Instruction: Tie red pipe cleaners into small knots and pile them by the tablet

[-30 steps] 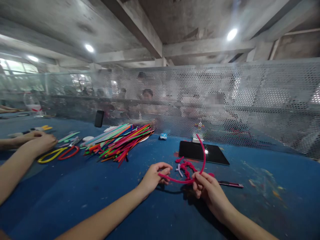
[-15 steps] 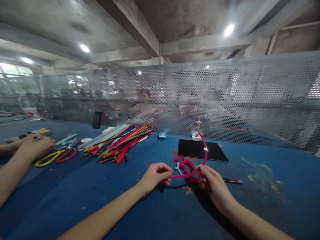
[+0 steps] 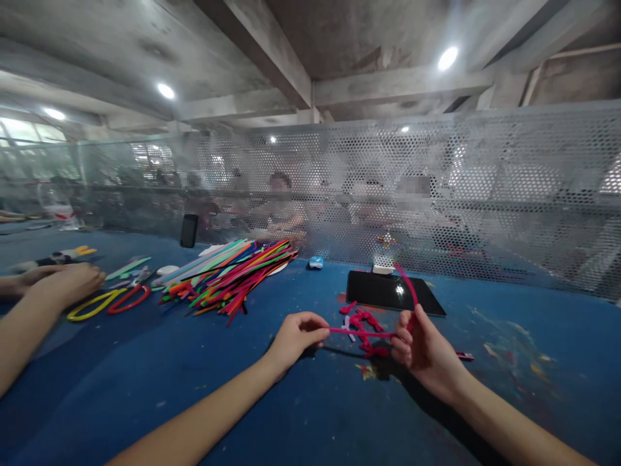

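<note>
A pink pipe cleaner (image 3: 361, 333) runs nearly straight between my two hands above the blue table. My left hand (image 3: 301, 338) pinches one end of it between thumb and fingers. Curled fingers of my right hand (image 3: 421, 342) hold it farther along, and its free end bends upward past them. Below and behind the stretch lie twisted pink pieces (image 3: 366, 319) with a small lilac piece (image 3: 346, 327) among them.
A black tablet (image 3: 388, 291) lies behind the pink pieces. A large bundle of colored pipe cleaners (image 3: 233, 275) is left of center. Red scissors (image 3: 129, 299) and another person's hands (image 3: 68, 285) are farther left. A perforated metal screen (image 3: 330, 194) stands behind.
My right hand has moved right along the pink pipe cleaner and turned, lengthening the span between my hands. The upright free end has shifted right and looks shorter. My left hand has barely moved.
</note>
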The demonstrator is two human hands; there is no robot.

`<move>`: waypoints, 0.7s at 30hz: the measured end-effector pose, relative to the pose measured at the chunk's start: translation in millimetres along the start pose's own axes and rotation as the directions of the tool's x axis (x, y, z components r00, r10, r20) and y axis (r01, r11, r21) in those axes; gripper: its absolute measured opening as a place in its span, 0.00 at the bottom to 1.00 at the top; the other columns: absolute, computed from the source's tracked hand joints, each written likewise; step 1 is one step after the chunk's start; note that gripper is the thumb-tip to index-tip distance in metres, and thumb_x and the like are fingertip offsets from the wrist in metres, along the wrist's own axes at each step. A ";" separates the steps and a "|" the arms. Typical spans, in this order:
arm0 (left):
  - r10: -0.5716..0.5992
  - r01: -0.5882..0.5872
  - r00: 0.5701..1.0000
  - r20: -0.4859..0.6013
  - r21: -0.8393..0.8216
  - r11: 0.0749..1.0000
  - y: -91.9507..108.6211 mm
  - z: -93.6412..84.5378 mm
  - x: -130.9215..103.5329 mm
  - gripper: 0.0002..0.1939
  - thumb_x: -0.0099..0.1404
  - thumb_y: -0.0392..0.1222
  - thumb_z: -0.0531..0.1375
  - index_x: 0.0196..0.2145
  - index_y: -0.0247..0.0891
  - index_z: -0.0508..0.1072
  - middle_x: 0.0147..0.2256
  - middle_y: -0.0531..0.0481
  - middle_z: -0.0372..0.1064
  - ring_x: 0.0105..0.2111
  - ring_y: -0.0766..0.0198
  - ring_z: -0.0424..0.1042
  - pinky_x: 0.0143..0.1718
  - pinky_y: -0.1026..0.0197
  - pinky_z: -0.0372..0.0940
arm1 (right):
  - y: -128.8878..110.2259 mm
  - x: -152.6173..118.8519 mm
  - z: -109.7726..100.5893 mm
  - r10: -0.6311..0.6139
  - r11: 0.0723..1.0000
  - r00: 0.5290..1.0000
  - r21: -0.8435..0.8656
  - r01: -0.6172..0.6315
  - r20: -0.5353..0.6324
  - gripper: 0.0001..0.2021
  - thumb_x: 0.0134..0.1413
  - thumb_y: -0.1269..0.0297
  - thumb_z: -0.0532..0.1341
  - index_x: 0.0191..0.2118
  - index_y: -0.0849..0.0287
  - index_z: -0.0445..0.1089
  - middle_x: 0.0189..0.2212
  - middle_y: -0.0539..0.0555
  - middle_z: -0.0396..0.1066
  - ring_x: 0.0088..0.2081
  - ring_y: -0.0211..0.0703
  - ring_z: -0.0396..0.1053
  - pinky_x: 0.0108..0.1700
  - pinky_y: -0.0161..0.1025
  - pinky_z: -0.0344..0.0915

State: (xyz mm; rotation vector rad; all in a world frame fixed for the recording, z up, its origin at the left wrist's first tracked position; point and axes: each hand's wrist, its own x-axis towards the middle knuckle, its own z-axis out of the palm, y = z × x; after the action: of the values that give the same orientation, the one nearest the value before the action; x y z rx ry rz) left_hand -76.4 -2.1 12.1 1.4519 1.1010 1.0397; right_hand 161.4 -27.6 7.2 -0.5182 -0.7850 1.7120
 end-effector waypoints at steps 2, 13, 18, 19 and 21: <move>0.006 -0.008 1.000 -0.026 -0.061 0.998 0.6 -2.5 1.6 0.12 0.45 0.42 0.65 0.26 0.33 0.70 0.21 0.55 0.67 0.21 0.71 0.66 0.26 0.67 0.62 | 2.9 -0.7 0.2 -0.004 0.955 0.999 -0.296 0.018 0.048 0.25 0.54 0.42 0.44 0.20 0.57 0.55 0.13 0.42 0.46 0.14 0.31 0.46 0.18 0.30 0.46; 0.087 -0.079 0.996 0.035 -0.193 0.978 11.5 5.0 -9.7 0.11 0.43 0.36 0.67 0.26 0.33 0.72 0.24 0.53 0.71 0.25 0.69 0.69 0.30 0.67 0.64 | 19.2 -9.6 -2.1 -0.105 0.506 0.986 -0.847 0.165 0.130 0.25 0.53 0.45 0.49 0.15 0.58 0.53 0.15 0.45 0.48 0.19 0.34 0.45 0.22 0.34 0.41; 0.052 -0.041 0.998 0.044 -0.219 0.975 11.1 7.5 -10.7 0.10 0.44 0.38 0.66 0.26 0.33 0.71 0.22 0.52 0.72 0.24 0.67 0.70 0.30 0.65 0.65 | 21.5 -8.8 -3.0 -0.111 0.528 0.988 -0.835 0.153 0.110 0.27 0.56 0.46 0.44 0.14 0.57 0.53 0.11 0.45 0.50 0.17 0.34 0.48 0.22 0.34 0.45; 0.043 -0.032 0.998 0.043 -0.225 0.974 10.6 7.5 -10.5 0.10 0.44 0.38 0.66 0.26 0.33 0.71 0.23 0.51 0.72 0.25 0.67 0.71 0.30 0.65 0.65 | 21.2 -8.9 -2.6 -0.116 0.532 0.987 -0.832 0.154 0.108 0.27 0.57 0.46 0.44 0.13 0.57 0.53 0.11 0.45 0.50 0.17 0.34 0.49 0.22 0.34 0.46; 0.024 -0.014 0.999 0.039 -0.233 0.972 9.6 7.2 -9.8 0.10 0.45 0.37 0.66 0.26 0.33 0.71 0.24 0.50 0.73 0.26 0.66 0.71 0.32 0.65 0.65 | 20.7 -9.4 -1.9 -0.126 0.536 0.987 -0.830 0.153 0.101 0.27 0.56 0.46 0.44 0.13 0.57 0.52 0.11 0.45 0.49 0.16 0.34 0.48 0.22 0.34 0.46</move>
State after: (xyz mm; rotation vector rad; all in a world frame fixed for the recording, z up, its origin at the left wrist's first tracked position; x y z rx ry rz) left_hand -70.4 -14.0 20.0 1.2924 0.9044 1.1079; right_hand 151.5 -39.3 -9.7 -1.0477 -1.6459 1.0848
